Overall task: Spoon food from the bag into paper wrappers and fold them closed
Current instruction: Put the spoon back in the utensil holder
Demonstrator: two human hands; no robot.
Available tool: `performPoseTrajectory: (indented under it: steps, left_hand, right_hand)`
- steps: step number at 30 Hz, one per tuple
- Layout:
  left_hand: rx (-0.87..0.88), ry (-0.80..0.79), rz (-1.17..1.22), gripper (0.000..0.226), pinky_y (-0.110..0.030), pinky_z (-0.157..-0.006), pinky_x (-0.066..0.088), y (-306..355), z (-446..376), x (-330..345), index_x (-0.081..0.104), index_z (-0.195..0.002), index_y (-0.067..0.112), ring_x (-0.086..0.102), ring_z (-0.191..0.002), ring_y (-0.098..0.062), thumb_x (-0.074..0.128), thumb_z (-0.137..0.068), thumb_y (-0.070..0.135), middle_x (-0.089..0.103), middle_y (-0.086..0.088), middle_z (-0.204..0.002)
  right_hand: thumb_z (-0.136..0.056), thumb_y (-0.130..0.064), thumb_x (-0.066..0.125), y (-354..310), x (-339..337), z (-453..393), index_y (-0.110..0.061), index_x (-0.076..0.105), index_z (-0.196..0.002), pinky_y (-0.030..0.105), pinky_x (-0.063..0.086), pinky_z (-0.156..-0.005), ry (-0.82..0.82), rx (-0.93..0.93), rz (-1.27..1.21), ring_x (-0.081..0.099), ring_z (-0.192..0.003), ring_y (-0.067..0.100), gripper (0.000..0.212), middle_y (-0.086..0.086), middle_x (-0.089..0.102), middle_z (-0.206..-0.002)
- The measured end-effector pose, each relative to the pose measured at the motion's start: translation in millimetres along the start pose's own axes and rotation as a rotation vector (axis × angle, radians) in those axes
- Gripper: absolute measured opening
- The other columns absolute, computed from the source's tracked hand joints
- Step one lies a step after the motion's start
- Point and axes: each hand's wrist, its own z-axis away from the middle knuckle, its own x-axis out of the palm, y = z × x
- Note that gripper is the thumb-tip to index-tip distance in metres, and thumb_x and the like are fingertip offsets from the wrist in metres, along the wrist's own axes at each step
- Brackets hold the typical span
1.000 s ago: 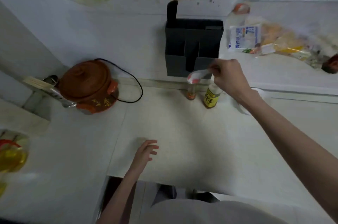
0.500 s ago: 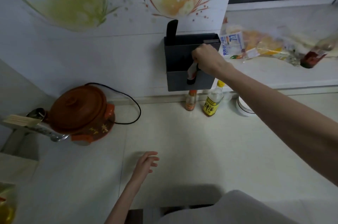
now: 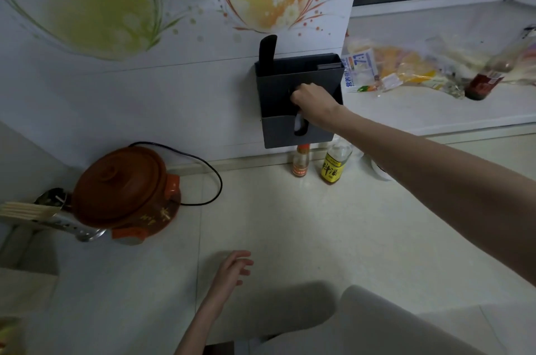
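Observation:
My right hand (image 3: 311, 100) reaches up to the black wall-mounted holder (image 3: 278, 125) and is closed on a white spoon (image 3: 298, 124), whose lower end shows in the holder's front slot. A black knife handle (image 3: 268, 50) sticks up from the holder's left side. My left hand (image 3: 232, 269) hovers over the pale counter (image 3: 290, 224) with fingers apart and nothing in it. Food bags (image 3: 391, 70) lie on the windowsill at the right. No paper wrappers are in view.
A brown clay electric pot (image 3: 121, 195) with a black cord stands at the left, beside a metal rack with chopsticks (image 3: 29, 209). Two small bottles (image 3: 300, 161) (image 3: 333, 164) stand under the holder. A red-filled bottle (image 3: 487, 79) lies on the sill. A white bowl rim (image 3: 380, 173) peeks behind my forearm.
My right hand has carried the spoon up from above the bottles to the black holder and lowered it into the slot. The view tilted upward. My left hand stayed over the counter.

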Motion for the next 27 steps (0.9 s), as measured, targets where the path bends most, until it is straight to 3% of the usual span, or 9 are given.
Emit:
performPoseTrajectory:
  steps: [8, 13, 17, 19, 21, 23, 25, 27]
  left_hand:
    - [0.056, -0.016, -0.037, 0.024, -0.025, -0.065, 0.041, 15.3, -4.2, -1.6, 0.062, -0.105, 0.018, 0.060, -0.075, -0.012, 0.045, -0.095, 0.005, 0.069, 0.000, -0.095]
    - [0.062, -0.034, -0.044, 0.022, -0.025, -0.066, 0.040, 17.7, -2.9, -1.8, 0.061, -0.107, 0.016, 0.059, -0.076, -0.013, 0.045, -0.096, 0.006, 0.068, -0.001, -0.095]
    - [0.087, -0.038, -0.058, 0.021, -0.025, -0.066, 0.041, 20.0, -1.2, -0.7, 0.061, -0.107, 0.014, 0.059, -0.078, -0.015, 0.046, -0.096, 0.005, 0.068, -0.004, -0.098]
    - [0.090, -0.043, -0.064, 0.020, -0.026, -0.067, 0.040, 21.0, -3.0, 0.0, 0.060, -0.108, 0.013, 0.058, -0.078, -0.016, 0.045, -0.097, 0.005, 0.067, -0.004, -0.097]
    - [0.087, -0.055, -0.069, 0.020, -0.026, -0.067, 0.040, 21.2, -5.9, 1.5, 0.060, -0.107, 0.013, 0.057, -0.078, -0.017, 0.043, -0.098, 0.005, 0.065, -0.004, -0.095]
    - [0.092, -0.065, -0.084, 0.021, -0.028, -0.068, 0.040, 20.0, -8.3, 4.2, 0.060, -0.106, 0.014, 0.058, -0.079, -0.018, 0.042, -0.098, 0.006, 0.066, -0.004, -0.095]
    - [0.088, -0.075, -0.111, 0.022, -0.029, -0.068, 0.040, 18.0, -10.0, 8.9, 0.061, -0.104, 0.015, 0.057, -0.081, -0.019, 0.043, -0.097, 0.005, 0.066, -0.004, -0.096]
    - [0.082, -0.097, -0.153, 0.023, -0.029, -0.069, 0.040, 15.1, -11.8, 16.6, 0.061, -0.103, 0.015, 0.057, -0.081, -0.019, 0.042, -0.097, 0.005, 0.066, -0.004, -0.096]
  right_hand:
    - [-0.076, -0.016, 0.073, 0.1, 10.9, 3.1, 0.000, 0.065, -0.100, 0.040, 0.045, -0.087, 0.047, -0.026, 0.055, 0.059, -0.100, 0.033, 0.030, 0.017, 0.062, -0.107]
    - [-0.084, -0.002, 0.060, -2.0, 10.3, 13.8, -0.002, 0.059, -0.116, 0.039, 0.048, -0.086, 0.104, -0.003, 0.007, 0.055, -0.102, 0.033, 0.033, 0.018, 0.048, -0.124]
    - [-0.080, -0.003, 0.062, -10.5, -3.2, 31.3, -0.004, 0.052, -0.122, 0.038, 0.050, -0.087, 0.192, 0.047, -0.080, 0.050, -0.110, 0.031, 0.043, 0.017, 0.040, -0.132]
    - [-0.077, -0.010, 0.066, -16.4, -10.7, 50.8, -0.006, 0.053, -0.120, 0.034, 0.048, -0.084, 0.277, 0.052, -0.125, 0.049, -0.106, 0.027, 0.045, 0.014, 0.046, -0.124]
    - [-0.080, -0.014, 0.059, -22.3, -12.4, 80.2, -0.007, 0.059, -0.108, 0.032, 0.047, -0.074, 0.399, 0.078, -0.260, 0.051, -0.094, 0.023, 0.029, 0.010, 0.056, -0.106]
    - [-0.081, -0.012, 0.050, -20.6, -2.0, 115.0, -0.009, 0.064, -0.094, 0.032, 0.045, -0.065, 0.439, 0.221, -0.491, 0.054, -0.081, 0.019, 0.019, 0.006, 0.061, -0.089]
    - [-0.079, -0.008, 0.045, -11.9, 20.0, 155.4, -0.013, 0.067, -0.086, 0.023, 0.042, -0.057, 0.345, 0.441, -0.763, 0.054, -0.064, 0.015, 0.023, 0.002, 0.063, -0.074]
    - [-0.079, -0.004, 0.045, -1.8, 54.7, 203.5, -0.016, 0.069, -0.082, 0.013, 0.039, -0.047, 0.128, 0.661, -1.024, 0.052, -0.054, 0.013, 0.027, 0.003, 0.065, -0.067]
